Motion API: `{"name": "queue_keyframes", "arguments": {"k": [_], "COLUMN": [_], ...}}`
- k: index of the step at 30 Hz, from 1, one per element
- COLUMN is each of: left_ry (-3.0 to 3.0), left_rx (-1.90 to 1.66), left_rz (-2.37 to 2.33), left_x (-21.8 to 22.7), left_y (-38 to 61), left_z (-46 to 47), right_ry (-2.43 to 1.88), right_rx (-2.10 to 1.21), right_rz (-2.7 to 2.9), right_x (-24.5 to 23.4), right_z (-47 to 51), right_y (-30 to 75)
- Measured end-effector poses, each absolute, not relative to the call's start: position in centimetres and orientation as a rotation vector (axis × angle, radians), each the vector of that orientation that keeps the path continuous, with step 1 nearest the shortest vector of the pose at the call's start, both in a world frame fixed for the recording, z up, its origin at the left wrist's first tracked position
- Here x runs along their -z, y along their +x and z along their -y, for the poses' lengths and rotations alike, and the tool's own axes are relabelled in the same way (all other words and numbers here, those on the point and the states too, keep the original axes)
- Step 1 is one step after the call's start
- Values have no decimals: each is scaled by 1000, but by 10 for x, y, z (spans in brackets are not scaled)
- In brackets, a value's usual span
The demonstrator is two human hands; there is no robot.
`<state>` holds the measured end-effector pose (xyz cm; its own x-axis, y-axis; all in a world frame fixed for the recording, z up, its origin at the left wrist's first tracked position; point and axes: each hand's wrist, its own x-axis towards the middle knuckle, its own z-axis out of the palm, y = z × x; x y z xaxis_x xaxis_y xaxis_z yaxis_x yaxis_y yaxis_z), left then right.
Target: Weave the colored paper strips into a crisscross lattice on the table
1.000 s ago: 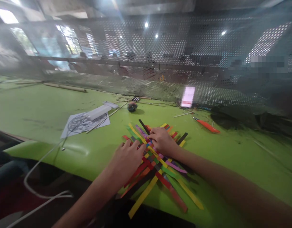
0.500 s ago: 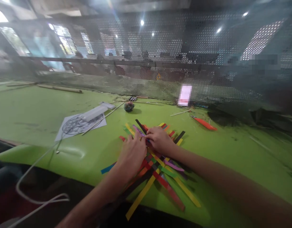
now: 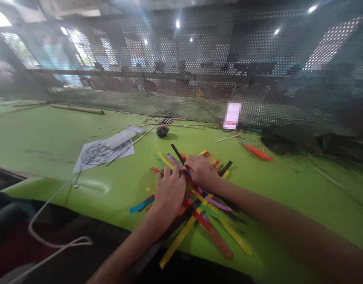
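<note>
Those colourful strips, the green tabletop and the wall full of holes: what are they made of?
Colourful strips: probably paper, maybe thin plastic; flat and mostly matte, with straight edges.
Green tabletop: smooth and shiny, seemingly vinyl or similar plastic; light glares off a bulge near its front edge.
Wall full of holes: perhaps dull grey perforated metal, given the rows of holes, but blur leaves plastic possible.

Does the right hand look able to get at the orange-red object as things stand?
Probably yes. The right hand is at the woven strips, but beyond a few strip ends just green tabletop seems to separate it from the orange-red object.
</note>
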<state>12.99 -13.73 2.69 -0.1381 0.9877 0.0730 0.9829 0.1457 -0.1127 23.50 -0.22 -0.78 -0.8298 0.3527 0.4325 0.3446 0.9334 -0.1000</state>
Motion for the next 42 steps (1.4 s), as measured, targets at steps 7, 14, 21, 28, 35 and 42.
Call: {"name": "queue_keyframes", "arguments": {"k": [7, 14, 21, 28, 35, 42], "left_ry": [-1966, -1952, -1952, -1948, -1942, -1949], "left_rx": [2, 20, 63, 129, 162, 153], "left_rz": [2234, 2223, 2223, 2192, 2199, 2250], "left_x": [-19, -14, -15, -9, -7, -15], "left_y": [128, 129, 128, 127, 122, 125], "left_z": [136, 135, 135, 134, 131, 128], "right_ry": [-631, -734, -846, -790, -790, -778], "right_rx": [-425, -310, 134, 200, 237, 284], "right_rz": [2387, 2597, 2824, 2904, 2862, 2809], "right_x": [-11, -41, -26, -26, -17, -8], "right_z": [-24, -37, -24, -27, -23, -21], "right_y": [244, 254, 247, 251, 246, 245]}}
